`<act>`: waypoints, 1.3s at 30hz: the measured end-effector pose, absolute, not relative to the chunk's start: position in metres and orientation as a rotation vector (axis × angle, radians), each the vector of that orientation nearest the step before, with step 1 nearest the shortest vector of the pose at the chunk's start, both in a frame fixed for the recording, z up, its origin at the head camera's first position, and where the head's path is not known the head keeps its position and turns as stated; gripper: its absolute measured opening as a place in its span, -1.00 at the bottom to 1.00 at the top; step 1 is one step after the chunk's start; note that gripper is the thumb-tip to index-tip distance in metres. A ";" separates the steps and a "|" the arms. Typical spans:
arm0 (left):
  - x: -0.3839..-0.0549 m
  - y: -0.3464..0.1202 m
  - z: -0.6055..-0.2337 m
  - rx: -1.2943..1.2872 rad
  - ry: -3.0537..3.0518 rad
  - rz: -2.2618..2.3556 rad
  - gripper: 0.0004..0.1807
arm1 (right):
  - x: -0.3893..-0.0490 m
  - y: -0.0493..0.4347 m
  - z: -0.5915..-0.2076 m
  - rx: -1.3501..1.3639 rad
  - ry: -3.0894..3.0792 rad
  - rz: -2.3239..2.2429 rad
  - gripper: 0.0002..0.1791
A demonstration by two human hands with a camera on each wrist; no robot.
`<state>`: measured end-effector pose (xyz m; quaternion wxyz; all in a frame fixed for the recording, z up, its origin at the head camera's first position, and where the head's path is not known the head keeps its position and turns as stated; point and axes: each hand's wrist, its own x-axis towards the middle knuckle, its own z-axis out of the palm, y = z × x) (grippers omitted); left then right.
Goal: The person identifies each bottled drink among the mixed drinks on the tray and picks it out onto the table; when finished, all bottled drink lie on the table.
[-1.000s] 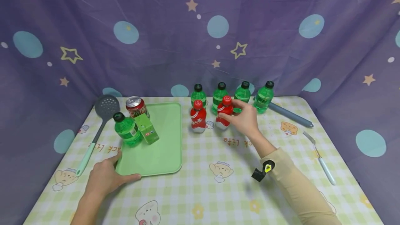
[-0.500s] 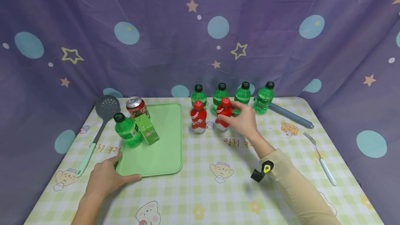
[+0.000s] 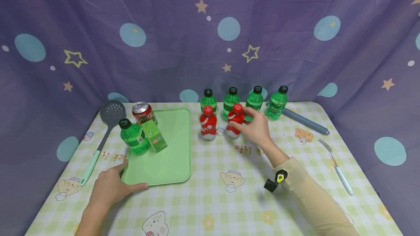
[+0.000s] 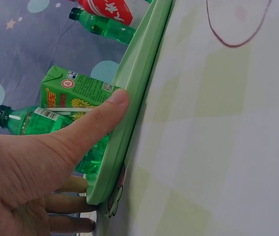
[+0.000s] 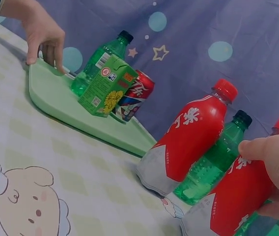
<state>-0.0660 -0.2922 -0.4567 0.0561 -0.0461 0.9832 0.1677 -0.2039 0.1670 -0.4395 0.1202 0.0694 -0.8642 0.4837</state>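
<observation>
My right hand (image 3: 254,125) grips a red-labelled cola bottle (image 3: 234,124) with a red cap, thumb in front and fingers behind. The bottle is upright. To its left stands a second red cola bottle (image 3: 208,125), apart from it. My left hand (image 3: 109,187) rests at the near left corner of a light green tray (image 3: 174,163). Its straight thumb lies along the rim in the left wrist view, and the other fingers are at the tray's side. On the tray are a green soda bottle (image 3: 133,137), a green drink carton (image 3: 155,139) and a red soda can (image 3: 143,112).
Several green soda bottles (image 3: 278,103) stand in a row behind the red ones. A grey rolled or rod-like handle (image 3: 305,120) lies at the back right, and a fork-like utensil (image 3: 336,166) nearer. Left of the tray lies a slotted skimmer (image 3: 109,119). A purple curtain (image 3: 164,65) hangs behind the table.
The right hand's cola bottle has shifted slightly nearer and lower, ending almost level with the other red bottle. The left hand and tray stay where they were.
</observation>
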 end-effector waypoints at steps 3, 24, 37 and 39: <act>-0.067 -0.292 -0.457 -0.138 2.981 0.500 0.55 | -0.204 0.167 -0.441 0.218 -2.521 1.410 -0.33; -0.068 -0.291 -0.457 -0.114 2.995 0.498 0.54 | -0.221 0.159 -0.385 0.406 -2.393 1.376 -0.30; -0.068 -0.293 -0.456 -0.131 2.966 0.487 0.57 | -0.231 0.094 -0.339 0.625 -2.369 1.457 -0.29; -0.069 -0.293 -0.456 -0.131 2.965 0.487 0.57 | -0.232 0.080 -0.337 0.671 -2.347 1.478 -0.29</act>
